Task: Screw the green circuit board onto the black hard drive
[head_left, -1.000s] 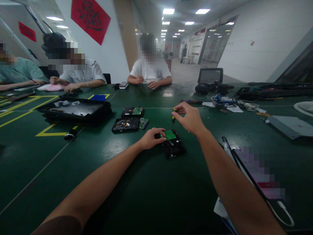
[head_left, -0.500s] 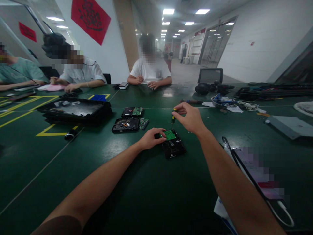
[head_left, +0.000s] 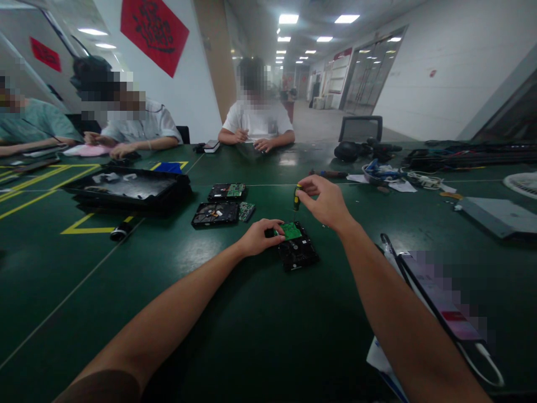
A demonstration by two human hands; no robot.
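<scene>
A black hard drive with a green circuit board at its far end lies on the green table in front of me. My left hand grips the drive's left side, thumb and fingers closed over its edge and the board. Upright above the far end of the board is a small yellow-and-black screwdriver, pinched by the fingers of my right hand. Its thin tip points down at the board; whether it sits in a screw is too small to tell.
Beyond my left hand lie two more hard drives and a loose circuit board. Stacked black trays stand farther left. A tablet-like device with a white cable is by my right forearm. Several people sit across the table.
The screwdriver's handle has turned slightly in my right fingers, showing more yellow. My left hand and the hard drive stay in place.
</scene>
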